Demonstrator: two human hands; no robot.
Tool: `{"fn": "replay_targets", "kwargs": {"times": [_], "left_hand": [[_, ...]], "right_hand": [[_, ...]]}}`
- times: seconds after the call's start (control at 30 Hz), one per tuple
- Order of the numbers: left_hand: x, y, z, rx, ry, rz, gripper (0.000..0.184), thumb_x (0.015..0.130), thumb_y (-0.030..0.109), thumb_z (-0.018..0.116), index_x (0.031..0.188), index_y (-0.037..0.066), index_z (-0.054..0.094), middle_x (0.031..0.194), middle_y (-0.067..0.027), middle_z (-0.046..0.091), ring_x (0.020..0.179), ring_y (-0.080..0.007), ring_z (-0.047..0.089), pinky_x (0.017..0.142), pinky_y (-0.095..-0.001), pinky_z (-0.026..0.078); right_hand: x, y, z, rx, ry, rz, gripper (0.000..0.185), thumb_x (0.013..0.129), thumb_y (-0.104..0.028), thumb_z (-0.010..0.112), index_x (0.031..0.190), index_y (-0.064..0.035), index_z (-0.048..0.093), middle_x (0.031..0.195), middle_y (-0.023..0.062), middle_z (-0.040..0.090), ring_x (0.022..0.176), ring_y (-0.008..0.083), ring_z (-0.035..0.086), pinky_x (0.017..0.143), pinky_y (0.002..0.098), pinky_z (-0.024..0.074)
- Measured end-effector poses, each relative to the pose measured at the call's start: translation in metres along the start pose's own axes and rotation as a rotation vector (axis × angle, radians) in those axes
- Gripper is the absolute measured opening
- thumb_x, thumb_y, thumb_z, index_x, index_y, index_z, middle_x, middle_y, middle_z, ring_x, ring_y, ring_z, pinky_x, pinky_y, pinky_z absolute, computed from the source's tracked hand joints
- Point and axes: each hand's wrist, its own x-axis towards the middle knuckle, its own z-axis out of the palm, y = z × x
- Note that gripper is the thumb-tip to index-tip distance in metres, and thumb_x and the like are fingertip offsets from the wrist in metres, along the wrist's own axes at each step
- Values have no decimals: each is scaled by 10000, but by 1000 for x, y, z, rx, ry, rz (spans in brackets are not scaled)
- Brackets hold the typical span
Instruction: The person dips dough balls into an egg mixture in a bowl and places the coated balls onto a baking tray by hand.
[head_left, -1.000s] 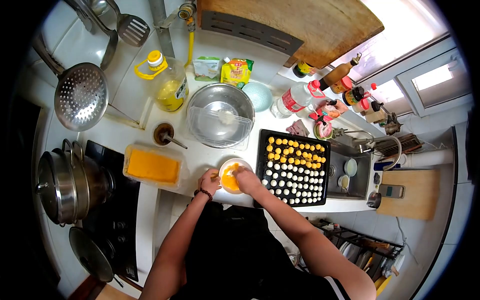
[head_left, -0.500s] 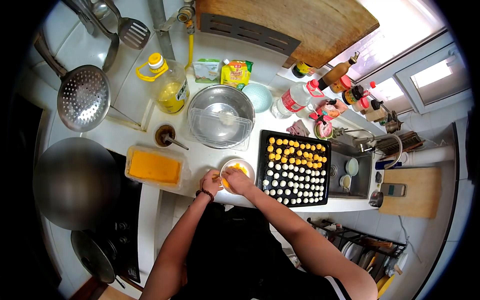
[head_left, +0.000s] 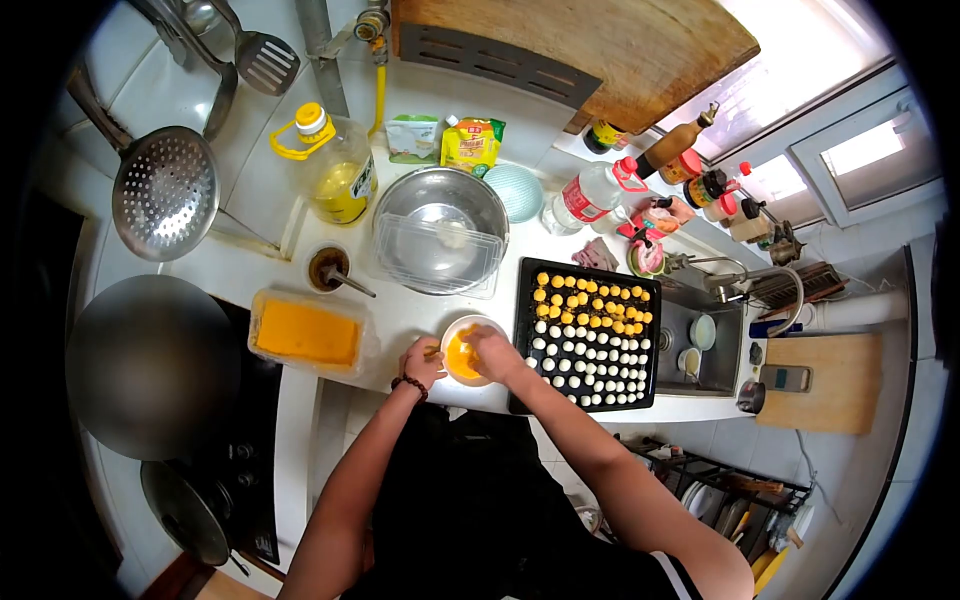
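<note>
A small white bowl (head_left: 452,333) holding soft orange-yellow food (head_left: 461,356) stands near the counter's front edge. At its left rim my left hand (head_left: 422,362), with a beaded bracelet at the wrist, is closed on the bowl; a bit of orange shows by its fingertips. My right hand (head_left: 492,354) reaches in from the right, fingers bent together and pointing down into the food. What those fingers hold, if anything, is hidden. Close by on the right lies a black baking tray (head_left: 522,300) with rows of orange balls (head_left: 597,307) and white balls (head_left: 592,356).
Left of the bowl is a plastic tub (head_left: 370,340) with an orange block (head_left: 308,333). Behind are a steel basin (head_left: 395,195) with a clear lid (head_left: 430,255) across it, a jar with a spoon (head_left: 328,268), and an oil jug (head_left: 343,185). A sink (head_left: 680,370) lies right.
My right hand has lifted and shifted toward the bowl's right side, uncovering more of the orange food. My left hand stays at the left rim.
</note>
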Motion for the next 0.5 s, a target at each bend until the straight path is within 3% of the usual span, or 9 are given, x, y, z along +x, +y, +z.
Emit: {"fn": "replay_targets", "kwargs": {"times": [0.13,0.3,0.37,0.47,0.5], "left_hand": [[-2,2,2,30,11,6,320,918,-40,635,1207,77,564,1138,-127,629,929,-263,688,743,-456,652],[-1,0,1,20,14,2,310,923,-35,634,1207,68,565,1146,-133,635,924,-263,695,745,-456,653],[-2,1,2,21,11,-3,308,925,-32,633,1208,66,565,1157,-136,634,937,-264,694,752,-459,652],[-1,-2,0,24,10,10,312,926,-32,631,1215,64,562,1165,-139,630,951,-266,692,767,-457,651],[-1,-2,0,16,12,7,310,927,-32,629,1214,63,562,1164,-139,628,953,-266,690,771,-455,650]], "right_hand": [[3,-10,21,21,-93,44,446,739,-37,741,1176,-10,657,1197,201,633,1163,383,591,1013,418,492],[9,-6,27,166,8,-91,373,736,-29,741,1107,-32,695,1059,190,693,1014,383,657,943,431,525],[8,-3,16,396,14,44,315,740,-16,730,1053,-51,723,980,193,711,935,380,683,887,438,547],[7,3,-8,278,99,96,292,735,-14,740,1023,-65,742,980,205,713,930,372,693,864,440,559],[7,8,-14,86,-27,133,391,733,-51,760,1121,-62,718,1040,211,708,977,360,691,902,441,549]]}}
